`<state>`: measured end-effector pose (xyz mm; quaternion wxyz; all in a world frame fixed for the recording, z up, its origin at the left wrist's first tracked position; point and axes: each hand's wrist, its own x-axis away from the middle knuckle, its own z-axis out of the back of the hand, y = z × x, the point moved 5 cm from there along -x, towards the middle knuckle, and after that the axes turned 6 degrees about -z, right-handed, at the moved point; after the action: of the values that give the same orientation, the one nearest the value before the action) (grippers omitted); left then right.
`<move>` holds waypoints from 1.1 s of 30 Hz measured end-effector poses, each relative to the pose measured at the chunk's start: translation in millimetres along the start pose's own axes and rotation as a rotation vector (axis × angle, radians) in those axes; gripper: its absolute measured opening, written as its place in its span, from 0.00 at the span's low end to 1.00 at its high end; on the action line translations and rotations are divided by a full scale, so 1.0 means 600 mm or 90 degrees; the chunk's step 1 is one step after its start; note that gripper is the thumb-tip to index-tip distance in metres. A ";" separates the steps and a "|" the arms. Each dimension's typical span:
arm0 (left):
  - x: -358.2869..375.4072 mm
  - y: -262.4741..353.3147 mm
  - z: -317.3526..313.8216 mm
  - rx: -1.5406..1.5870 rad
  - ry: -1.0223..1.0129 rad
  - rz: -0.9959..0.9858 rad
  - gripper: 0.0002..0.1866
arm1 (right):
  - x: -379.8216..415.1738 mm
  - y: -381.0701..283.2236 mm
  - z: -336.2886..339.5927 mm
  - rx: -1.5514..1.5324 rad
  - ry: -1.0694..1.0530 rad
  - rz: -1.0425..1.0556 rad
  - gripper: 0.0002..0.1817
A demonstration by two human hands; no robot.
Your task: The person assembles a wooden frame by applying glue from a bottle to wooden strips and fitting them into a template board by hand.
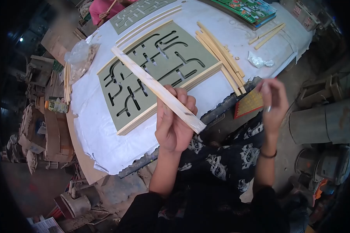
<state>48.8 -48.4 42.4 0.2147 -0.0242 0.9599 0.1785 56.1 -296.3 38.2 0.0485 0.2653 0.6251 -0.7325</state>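
My left hand [175, 122] is wrapped round a pale wooden strip [155, 85], raised at a slant above a grey-green board [151, 66]. Dark, branching slots are cut through the board. Light wooden strips edge several of its sides, and the near edge strip [198, 79] lies just beyond my left hand. Off to the right of the table edge, my right hand [274, 99] is held up with its fingers curled in, somewhat blurred. A small shiny spot shows at its fingers; I cannot make out what it is.
Loose wooden strips [221, 54] lie in a bundle right of the board. Crumpled clear plastic [259, 60] and a green picture book [249, 11] are farther back. A person in a pink top [101, 9] works by a second slotted board [140, 15]. A bottle [56, 105] stands left.
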 end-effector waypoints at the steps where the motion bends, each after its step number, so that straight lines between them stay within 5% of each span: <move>1: -0.004 0.001 -0.001 0.010 -0.005 -0.006 0.18 | 0.028 -0.026 -0.025 -0.062 -0.045 0.028 0.09; 3: -0.010 0.002 -0.001 0.010 0.010 -0.020 0.18 | 0.064 -0.054 -0.075 -0.183 -0.182 0.046 0.08; 8: -0.011 0.020 0.010 -0.066 -0.011 -0.016 0.19 | 0.077 -0.066 -0.158 -0.475 -0.369 -0.271 0.11; 12: 0.002 0.041 0.023 -0.208 -0.014 0.025 0.19 | 0.079 -0.064 -0.190 -0.445 -0.543 -0.328 0.14; 16: 0.026 0.049 0.041 -0.241 -0.042 0.067 0.24 | 0.111 -0.044 -0.215 -0.611 -0.619 -0.520 0.18; 20: 0.031 0.054 0.045 -0.230 0.013 -0.002 0.21 | 0.136 -0.026 -0.227 -0.740 -0.549 -0.503 0.20; 23: 0.021 0.061 0.039 -0.228 0.078 -0.102 0.18 | 0.146 -0.019 -0.234 -0.704 -0.432 -0.355 0.25; 27: 0.013 0.048 0.031 -0.314 0.085 -0.142 0.16 | 0.147 -0.032 -0.251 -0.628 -0.228 -0.327 0.29; 33: 0.016 0.022 0.016 -0.398 0.081 -0.194 0.18 | 0.137 -0.026 -0.260 -0.664 -0.055 -0.251 0.23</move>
<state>42.3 -32.7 34.5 0.1608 -0.2426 0.8557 0.4280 31.1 -124.7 2.9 0.0611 0.0538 0.9399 -0.3317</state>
